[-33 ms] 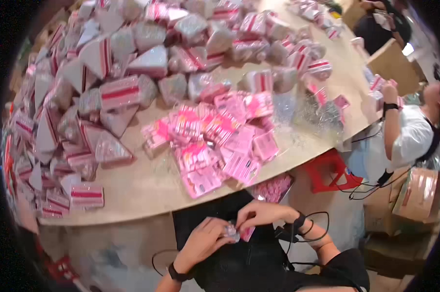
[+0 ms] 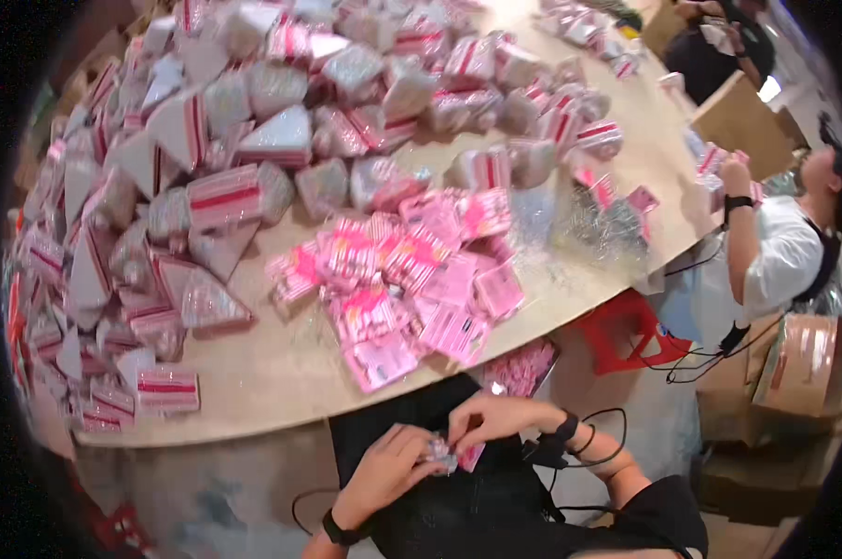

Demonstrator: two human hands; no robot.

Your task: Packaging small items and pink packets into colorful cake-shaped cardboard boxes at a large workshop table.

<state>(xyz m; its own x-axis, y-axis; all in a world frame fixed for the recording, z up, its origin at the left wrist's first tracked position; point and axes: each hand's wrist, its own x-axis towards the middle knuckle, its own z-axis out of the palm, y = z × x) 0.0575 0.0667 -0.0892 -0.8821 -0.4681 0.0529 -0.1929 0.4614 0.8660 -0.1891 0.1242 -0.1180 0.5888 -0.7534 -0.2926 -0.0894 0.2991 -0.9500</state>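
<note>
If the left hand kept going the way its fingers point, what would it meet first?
The left hand points up and right at the small clear-and-pink packet it already touches; just past that is the right hand. Depth is hard to judge here.

A wooden table (image 2: pixel 281 373) fills most of the view, with a spread of flat pink packets (image 2: pixel 411 279) lying near its front edge. Left of and behind those packets, a big heap of triangular clear-wrapped packs with red and white stripes (image 2: pixel 206 177) covers the table. Past the table's right edge sit a red stool (image 2: pixel 626 331), a co-worker in a white shirt (image 2: pixel 775 261) and brown cardboard boxes (image 2: pixel 798 363).
</note>
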